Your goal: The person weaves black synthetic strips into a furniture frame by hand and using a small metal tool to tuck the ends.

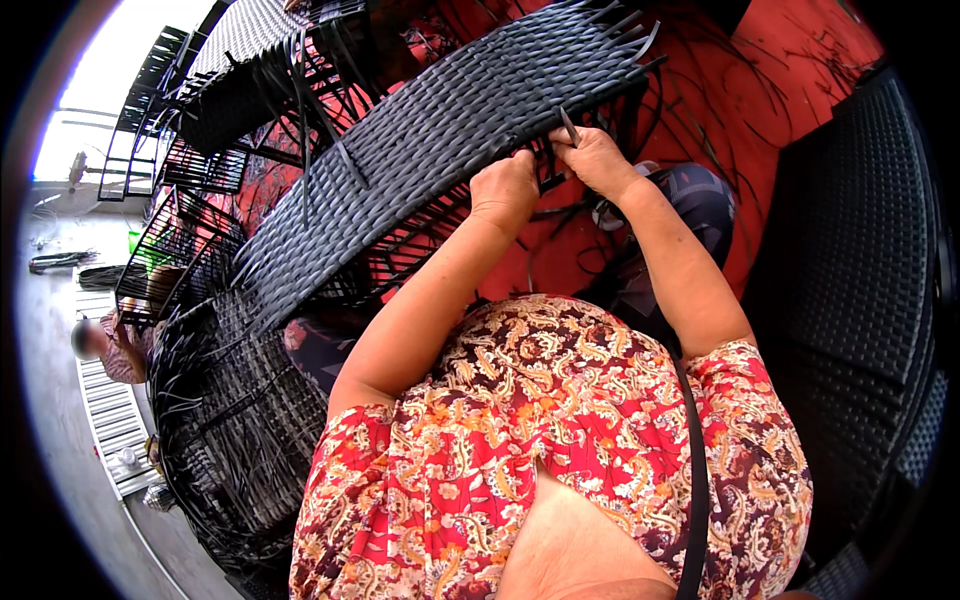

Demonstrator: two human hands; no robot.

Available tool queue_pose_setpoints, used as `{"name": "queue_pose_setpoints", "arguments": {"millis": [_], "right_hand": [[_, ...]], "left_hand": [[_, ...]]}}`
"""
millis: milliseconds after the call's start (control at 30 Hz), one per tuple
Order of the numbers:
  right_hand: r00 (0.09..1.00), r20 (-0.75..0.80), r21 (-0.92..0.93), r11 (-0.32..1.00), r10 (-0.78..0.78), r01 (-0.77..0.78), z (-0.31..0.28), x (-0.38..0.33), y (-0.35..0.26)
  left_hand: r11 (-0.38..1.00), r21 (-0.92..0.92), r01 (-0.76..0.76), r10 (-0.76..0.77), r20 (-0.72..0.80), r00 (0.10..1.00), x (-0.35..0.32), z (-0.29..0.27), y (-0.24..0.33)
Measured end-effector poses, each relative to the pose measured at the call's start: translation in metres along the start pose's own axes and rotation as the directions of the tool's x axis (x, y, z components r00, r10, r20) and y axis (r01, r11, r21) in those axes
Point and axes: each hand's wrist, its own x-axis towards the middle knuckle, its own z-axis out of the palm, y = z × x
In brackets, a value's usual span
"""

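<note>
Hands (two) grip one woven panel.

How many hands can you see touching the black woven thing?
2. The left hand presses on the near edge of the woven panel. The right hand, just beside it, pinches a dark strip at the same edge. The person at far left shows no clear hands.
</note>
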Motion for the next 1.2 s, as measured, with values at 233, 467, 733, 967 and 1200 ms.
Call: {"name": "queue_pose_setpoints", "arguments": {"millis": [233, 467, 733, 967, 1200], "right_hand": [[1.000, 0.019, -0.051, 0.999, 0.018, -0.017, -0.002, -0.002, 0.000], [0.981, -0.077, -0.278, 0.949, -0.179, 0.151, -0.024, -0.013, -0.016], [0.992, 0.016, -0.401, 0.908, -0.122, 0.118, -0.050, -0.014, -0.060], [0.996, 0.058, -0.364, 0.931, 0.063, -0.038, -0.057, -0.002, -0.066], [0.988, -0.104, -0.399, 0.915, -0.116, 0.065, -0.120, 0.008, -0.082]], "left_hand": [[1.000, -0.008, 0.003, -0.003, -0.032, 0.999, 0.001, 0.006, 0.001], [0.862, 0.191, -0.470, 0.502, -0.191, 0.843, -0.019, -0.022, 0.002], [0.796, -0.104, -0.596, 0.601, 0.242, 0.761, 0.016, -0.103, 0.008], [0.708, -0.255, -0.659, 0.694, 0.077, 0.716, 0.111, -0.103, 0.017], [0.687, -0.440, -0.579, 0.619, -0.064, 0.783, 0.099, -0.091, 0.008]]}}
